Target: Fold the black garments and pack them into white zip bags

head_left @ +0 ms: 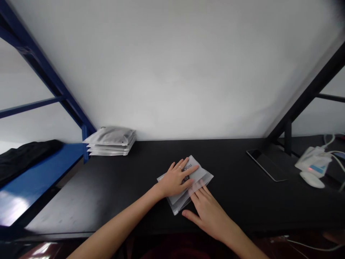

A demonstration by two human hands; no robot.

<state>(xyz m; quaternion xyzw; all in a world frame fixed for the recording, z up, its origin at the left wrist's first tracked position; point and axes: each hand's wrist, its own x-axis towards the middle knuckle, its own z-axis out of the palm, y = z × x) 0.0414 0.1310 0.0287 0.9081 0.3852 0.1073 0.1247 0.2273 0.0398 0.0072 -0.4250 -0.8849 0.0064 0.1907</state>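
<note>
A frosted plastic zip bag (175,208) lies at a slant on the black table in front of me. A pale flat packet with dark printed letters (191,161) lies at the bag, partly under my left hand; whether it is wholly inside I cannot tell. My left hand (176,180) rests flat on the packet, fingers spread, a ring on one finger. My right hand (203,208) has its fingertips under the bag's clear film at its near right edge, seen through the plastic. Its fingers are stretched out and the thumb stands apart on the table side.
A stack of filled frosted bags (111,140) sits at the back left by the wall. To the right lie a tablet or phone with a dark screen (265,165), a white mouse (312,179) and a white device with cables (314,162). Blue frame posts (51,75) rise at left.
</note>
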